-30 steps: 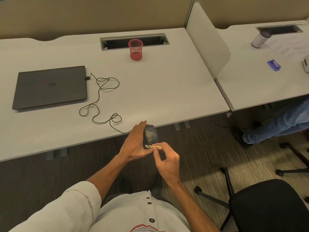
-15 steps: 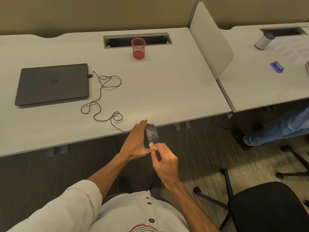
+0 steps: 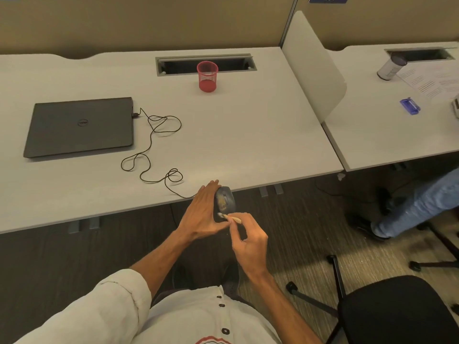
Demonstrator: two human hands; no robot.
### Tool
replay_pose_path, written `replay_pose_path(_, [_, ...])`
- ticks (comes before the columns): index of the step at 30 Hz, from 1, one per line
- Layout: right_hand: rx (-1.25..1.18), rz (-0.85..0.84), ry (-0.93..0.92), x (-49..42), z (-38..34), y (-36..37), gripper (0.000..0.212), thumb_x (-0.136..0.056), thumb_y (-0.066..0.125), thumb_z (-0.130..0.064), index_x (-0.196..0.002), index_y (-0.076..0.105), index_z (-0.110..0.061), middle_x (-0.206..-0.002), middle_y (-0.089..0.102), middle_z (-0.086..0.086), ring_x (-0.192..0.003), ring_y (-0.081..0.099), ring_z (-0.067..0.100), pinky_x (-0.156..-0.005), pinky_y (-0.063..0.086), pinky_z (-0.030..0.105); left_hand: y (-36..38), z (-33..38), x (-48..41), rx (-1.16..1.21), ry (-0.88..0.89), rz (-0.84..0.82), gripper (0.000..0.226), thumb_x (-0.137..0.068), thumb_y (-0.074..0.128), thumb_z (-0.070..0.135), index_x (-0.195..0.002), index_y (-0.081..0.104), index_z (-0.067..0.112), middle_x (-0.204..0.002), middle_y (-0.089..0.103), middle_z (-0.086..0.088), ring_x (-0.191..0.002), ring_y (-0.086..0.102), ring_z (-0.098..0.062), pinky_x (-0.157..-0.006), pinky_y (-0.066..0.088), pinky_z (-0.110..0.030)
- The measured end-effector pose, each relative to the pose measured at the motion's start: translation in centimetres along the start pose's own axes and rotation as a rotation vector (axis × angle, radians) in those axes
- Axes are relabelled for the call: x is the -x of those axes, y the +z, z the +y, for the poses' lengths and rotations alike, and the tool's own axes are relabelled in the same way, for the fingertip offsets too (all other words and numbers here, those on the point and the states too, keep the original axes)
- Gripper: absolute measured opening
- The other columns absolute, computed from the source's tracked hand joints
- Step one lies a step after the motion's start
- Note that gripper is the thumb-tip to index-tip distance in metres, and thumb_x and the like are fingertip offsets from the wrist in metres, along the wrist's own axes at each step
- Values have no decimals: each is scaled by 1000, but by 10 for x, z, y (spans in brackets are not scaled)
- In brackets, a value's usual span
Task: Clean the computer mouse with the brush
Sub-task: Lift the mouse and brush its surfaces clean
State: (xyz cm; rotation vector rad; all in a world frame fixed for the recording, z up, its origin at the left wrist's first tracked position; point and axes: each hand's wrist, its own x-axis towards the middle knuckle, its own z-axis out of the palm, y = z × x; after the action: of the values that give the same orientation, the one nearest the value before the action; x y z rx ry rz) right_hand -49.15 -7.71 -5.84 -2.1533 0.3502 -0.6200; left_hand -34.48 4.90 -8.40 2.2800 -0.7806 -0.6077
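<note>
1. Two hands work just past the near edge of the desk (image 3: 248,135). The left hand (image 3: 202,216) is closed around the computer mouse (image 3: 224,201), held tilted on its side.
2. The right hand (image 3: 250,244) pinches the brush (image 3: 231,218); its bristles touch the mouse's lower end.
3. A cable (image 3: 154,150) runs from the mouse to the closed laptop (image 3: 79,126).
4. One red mesh cup (image 3: 207,76) stands upright by the cable slot (image 3: 206,63); its contents cannot be told.

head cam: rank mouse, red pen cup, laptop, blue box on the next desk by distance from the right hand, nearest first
1. mouse: just ahead of the right hand, in the left hand.
2. red pen cup: straight ahead, at the desk's back.
3. laptop and blue box: far left and far right; too close to call.
</note>
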Motion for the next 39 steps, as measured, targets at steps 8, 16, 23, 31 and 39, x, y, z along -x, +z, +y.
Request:
replay_pose_path(8, [100, 84, -13, -13, 2, -8, 20, -99, 79, -7, -119, 76, -5, -111, 77, 3, -103, 73, 7, -88, 62, 17, 1, 0, -1, -15, 18, 26, 132, -76, 80, 77, -171, 11, 17, -182, 10, -2, -169, 10, -23, -139, 13, -50])
replay_pose_path(16, [110, -65, -95, 1, -4, 8, 18, -98, 81, -11, -116, 77, -8, -107, 78, 4, -96, 76, 12, -87, 62, 19, 2, 3, -1, 64, 26, 8, 130, -72, 76, 74, -170, 14, 15, -181, 13, -7, -170, 9, -27, -138, 12, -53])
replay_pose_path(23, [139, 14, -119, -3, 1, -6, 19, -98, 80, -9, -117, 78, -4, -111, 78, 7, -101, 77, 16, -88, 66, 29, 6, 5, -4, 59, 42, 0, 132, -74, 85, 74, -171, 13, 19, -182, 11, -2, -169, 7, -24, -139, 13, -51])
replay_pose_path(31, [240, 29, -142, -13, 8, -11, 22, -98, 79, -9, -119, 77, -3, -112, 78, 9, -100, 78, 19, -85, 67, 30, 7, 10, -7, 53, 93, 11, 127, -76, 87, 68, -169, 20, 16, -180, 20, -3, -168, 18, -21, -138, 16, -50])
replay_pose_path(39, [157, -63, -147, 4, 1, 0, 20, -98, 81, -12, -117, 78, -8, -111, 79, 6, -99, 78, 17, -89, 66, 28, 4, 8, -7, 101, 95, 15, 122, -73, 81, 68, -168, 21, 19, -177, 25, -5, -166, 23, -24, -138, 16, -50])
